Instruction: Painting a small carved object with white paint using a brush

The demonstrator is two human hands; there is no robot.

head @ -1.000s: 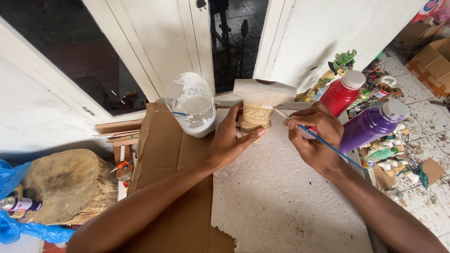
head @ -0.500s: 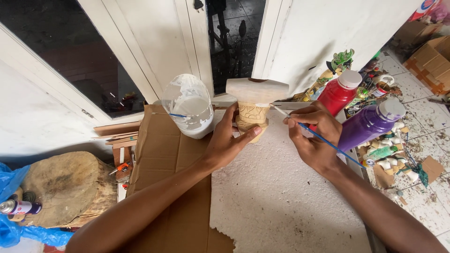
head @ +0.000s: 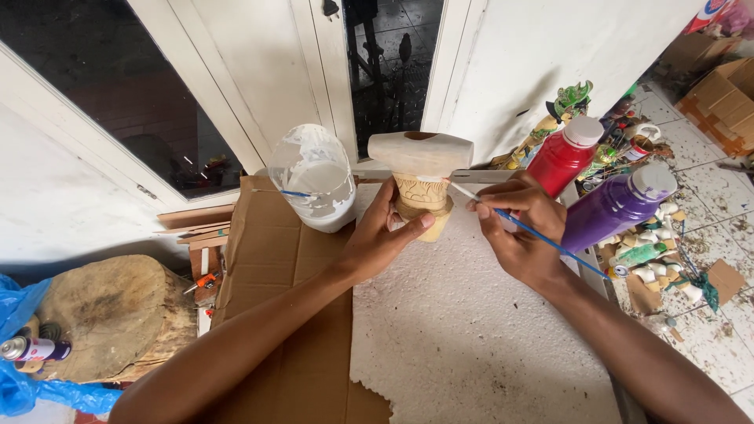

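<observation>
Two bare hands work over a white textured sheet (head: 471,338) that lies on flattened brown cardboard (head: 290,314). The left hand (head: 377,239) has its grip clamped on the lower part of a carved wooden figure (head: 422,177), thumb in front and fingers wrapped behind, holding it upright just above the sheet's far edge. The figure has a pale, broad top piece with a dark oval hollow in it and a carved, tan body below. The right hand (head: 518,232) pinches a thin blue-handled brush (head: 542,239) between thumb and fingers, grip closed on the handle; the brush tip meets the figure's right side just under the broad top.

Beside the figure, at the far left of the sheet, stands a clear cut plastic container (head: 314,184) smeared with white paint and partly filled with it, a second blue stick resting in it. Near the sheet's right edge stand a red paint bottle (head: 565,157) and a purple paint bottle (head: 616,206), both white-capped, the purple one tilted. Small painted figures (head: 644,251) lie on the floor past them. A tree stump (head: 110,314) sits off the cardboard's left edge.
</observation>
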